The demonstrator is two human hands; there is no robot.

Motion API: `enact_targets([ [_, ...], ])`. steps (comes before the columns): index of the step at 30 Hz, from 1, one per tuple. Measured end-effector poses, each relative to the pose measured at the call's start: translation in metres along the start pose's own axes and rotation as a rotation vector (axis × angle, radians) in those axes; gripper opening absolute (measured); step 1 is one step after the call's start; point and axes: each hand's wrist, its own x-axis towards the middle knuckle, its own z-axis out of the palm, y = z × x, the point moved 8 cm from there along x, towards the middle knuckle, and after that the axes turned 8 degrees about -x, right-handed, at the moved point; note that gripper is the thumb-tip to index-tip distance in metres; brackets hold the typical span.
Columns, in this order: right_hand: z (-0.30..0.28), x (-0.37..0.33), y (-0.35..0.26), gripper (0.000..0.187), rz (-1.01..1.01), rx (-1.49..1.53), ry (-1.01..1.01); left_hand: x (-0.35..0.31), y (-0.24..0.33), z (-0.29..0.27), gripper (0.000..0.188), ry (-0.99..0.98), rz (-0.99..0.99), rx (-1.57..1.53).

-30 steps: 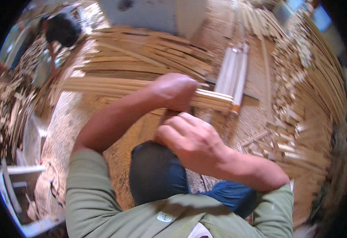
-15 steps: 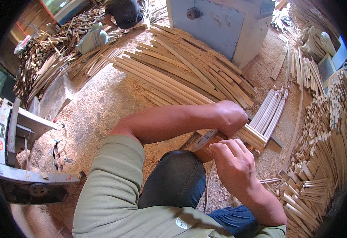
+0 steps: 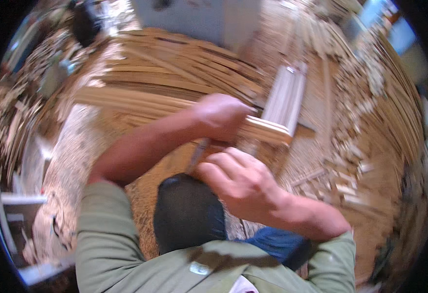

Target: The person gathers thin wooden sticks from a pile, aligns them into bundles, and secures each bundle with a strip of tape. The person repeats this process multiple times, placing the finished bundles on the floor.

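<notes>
Bundled wooden strips (image 3: 265,131) extend crosswise beyond the knee (image 3: 189,215), partly covered by the left hand (image 3: 222,117); its fingers are hidden, their grip undetermined. Right hand (image 3: 243,178): fingers curled closed beside a small brown object (image 3: 210,150); blur leaves contact uncertain. Strips judged stiff, fairly light, liable to slide lengthwise; best held around the whole stack. No container's contents are readable.

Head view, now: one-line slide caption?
Left hand at a stack of wooden strips, right hand close by, more timber lying beyond on the sawdust-strewn floor.
</notes>
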Motion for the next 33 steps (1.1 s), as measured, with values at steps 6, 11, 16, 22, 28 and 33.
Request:
enact_targets([
  [6,-0.014,-0.005,-0.002,0.026,0.011,0.029,0.088,0.005,0.007,-0.003,0.023,-0.01,0.001,0.105],
  [11,-0.042,-0.009,0.015,0.018,0.059,0.043,0.204,0.0,0.004,-0.022,0.022,0.144,0.031,0.114],
  [16,-0.056,-0.026,0.044,0.015,0.137,-0.013,-0.006,-0.009,0.002,-0.027,0.021,0.126,0.009,0.124],
  [22,-0.062,-0.042,0.092,0.012,0.227,-0.07,-0.094,-0.019,0.005,-0.021,0.019,0.127,0.02,0.099],
  [28,-0.053,-0.05,0.12,0.011,0.3,-0.074,-0.108,-0.018,0.004,-0.007,0.022,0.097,0.025,0.086],
  [33,-0.045,-0.052,0.124,0.011,0.28,-0.058,-0.077,-0.019,0.009,0.004,0.027,0.093,0.074,0.086],
])
